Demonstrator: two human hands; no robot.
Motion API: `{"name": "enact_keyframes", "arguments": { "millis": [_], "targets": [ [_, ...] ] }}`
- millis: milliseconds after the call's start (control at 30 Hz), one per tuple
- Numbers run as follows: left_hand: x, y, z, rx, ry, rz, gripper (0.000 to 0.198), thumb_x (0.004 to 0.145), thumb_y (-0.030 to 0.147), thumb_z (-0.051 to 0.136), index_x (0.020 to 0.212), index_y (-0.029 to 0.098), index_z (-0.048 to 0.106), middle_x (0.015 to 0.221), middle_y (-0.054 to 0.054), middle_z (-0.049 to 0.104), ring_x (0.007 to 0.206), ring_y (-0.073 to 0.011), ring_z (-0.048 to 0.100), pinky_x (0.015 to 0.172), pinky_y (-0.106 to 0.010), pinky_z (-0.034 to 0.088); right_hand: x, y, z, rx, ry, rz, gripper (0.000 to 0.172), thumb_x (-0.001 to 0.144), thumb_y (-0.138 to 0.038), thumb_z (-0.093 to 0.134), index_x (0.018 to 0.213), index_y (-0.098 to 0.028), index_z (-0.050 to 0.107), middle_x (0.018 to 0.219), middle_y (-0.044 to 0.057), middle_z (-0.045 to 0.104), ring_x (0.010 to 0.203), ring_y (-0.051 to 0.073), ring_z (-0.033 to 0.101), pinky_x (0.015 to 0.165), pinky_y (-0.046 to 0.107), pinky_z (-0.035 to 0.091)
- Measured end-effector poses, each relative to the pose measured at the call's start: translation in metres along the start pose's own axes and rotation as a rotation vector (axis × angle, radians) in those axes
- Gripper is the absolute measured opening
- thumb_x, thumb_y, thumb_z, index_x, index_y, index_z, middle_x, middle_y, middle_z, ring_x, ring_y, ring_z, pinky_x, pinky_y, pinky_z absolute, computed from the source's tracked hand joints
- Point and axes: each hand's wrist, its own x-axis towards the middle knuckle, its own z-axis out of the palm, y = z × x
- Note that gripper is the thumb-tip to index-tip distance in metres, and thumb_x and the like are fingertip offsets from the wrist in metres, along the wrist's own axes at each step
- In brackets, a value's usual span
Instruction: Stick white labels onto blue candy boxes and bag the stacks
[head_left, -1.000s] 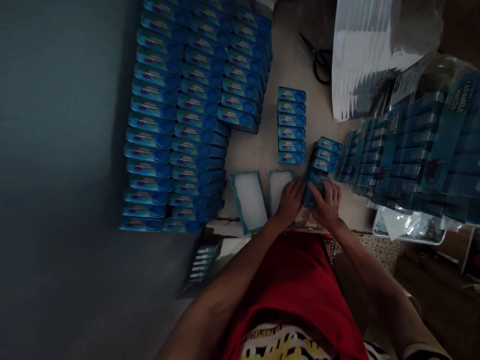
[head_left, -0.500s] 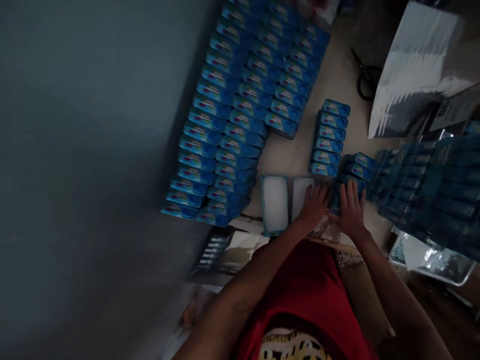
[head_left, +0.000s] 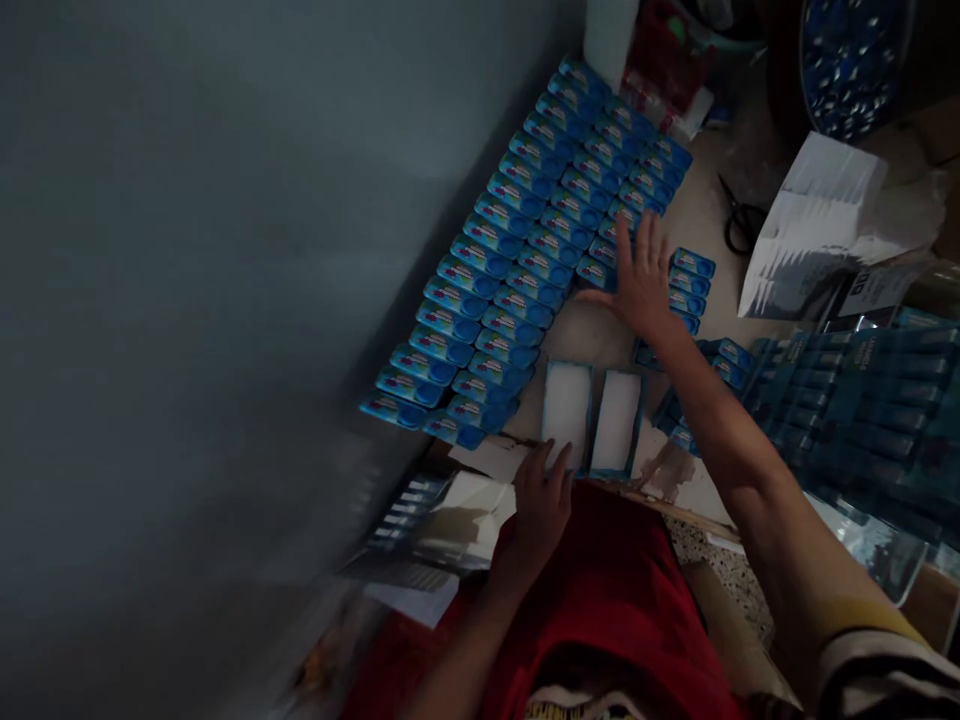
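My right hand [head_left: 643, 285] reaches forward with fingers spread and nothing in its grasp. It is over the near end of the long rows of small blue packs [head_left: 502, 258], beside a short row of the same packs [head_left: 688, 300]. Near the table's front edge, my left hand [head_left: 541, 505] has its fingers apart and holds nothing. Its fingertips are at the lower end of a shallow blue-edged box with a white inside [head_left: 568, 405]. A second such box [head_left: 617, 415] lies just to its right. Whether my left fingers touch the first box I cannot tell.
Black scissors [head_left: 741, 228] and a large white sheet [head_left: 799, 215] lie at the back right. More blue packs [head_left: 855, 410] are stacked on the right, above a clear tray [head_left: 881, 550]. A round container [head_left: 851, 70] holds small blue pieces. A wall [head_left: 225, 300] borders the left.
My right hand has lifted from the short rows of packs and moved forward and left. My left hand has drawn back towards me and left, uncovering the second white-lined box. The view has shifted.
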Motion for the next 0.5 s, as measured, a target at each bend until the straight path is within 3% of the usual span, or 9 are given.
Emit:
{"name": "enact_keyframes", "arguments": {
  "millis": [100,167,267,367,500],
  "targets": [
    [-0.014,-0.004,-0.005,-0.005,0.057,-0.108,0.046,0.105,0.027,0.060,0.150,0.018,0.058,0.138,-0.022,0.062,0.129,-0.0339,0.059,0.105,-0.047,0.052,0.025,-0.010,0.026,-0.046,-0.053,-0.052,0.091,0.109,-0.067,0.039,0.170,-0.001,0.020,0.177,0.029,0.018,0.168,0.041,0.008,0.131,0.072,0.005],
    [-0.013,-0.003,-0.007,-0.020,0.078,-0.106,0.044,0.104,0.025,0.062,0.147,0.017,0.060,0.135,-0.022,0.064,0.127,-0.0333,0.060,0.104,-0.046,0.052,0.015,-0.017,0.031,-0.070,-0.055,-0.052,0.088,0.109,-0.060,0.048,0.170,-0.003,0.020,0.178,0.028,0.017,0.168,0.041,0.007,0.132,0.072,0.004],
    [0.000,0.003,-0.005,-0.049,0.065,0.014,0.035,0.102,0.019,0.063,0.137,0.020,0.068,0.133,-0.018,0.068,0.126,-0.0317,0.061,0.108,-0.046,0.050,-0.007,-0.027,0.026,-0.108,-0.058,-0.045,0.087,0.104,-0.046,0.064,0.171,-0.010,0.024,0.177,0.026,0.021,0.168,0.042,0.012,0.132,0.072,0.005],
    [0.015,0.011,0.004,-0.071,-0.073,0.131,0.032,0.100,0.019,0.066,0.132,0.023,0.072,0.135,-0.014,0.071,0.128,-0.0310,0.062,0.111,-0.047,0.048,-0.007,-0.029,0.023,-0.139,-0.069,-0.030,0.088,0.100,-0.041,0.069,0.170,-0.012,0.027,0.171,0.026,0.030,0.163,0.043,0.024,0.131,0.072,0.011],
    [0.030,0.018,0.025,-0.036,-0.385,0.271,0.044,0.097,0.026,0.072,0.141,0.023,0.068,0.143,-0.013,0.069,0.137,-0.0333,0.059,0.121,-0.053,0.042,0.025,-0.017,0.027,-0.151,-0.084,-0.055,0.089,0.102,-0.042,0.063,0.167,0.003,0.022,0.161,0.030,0.038,0.151,0.041,0.036,0.124,0.070,0.024]
  ]
}}
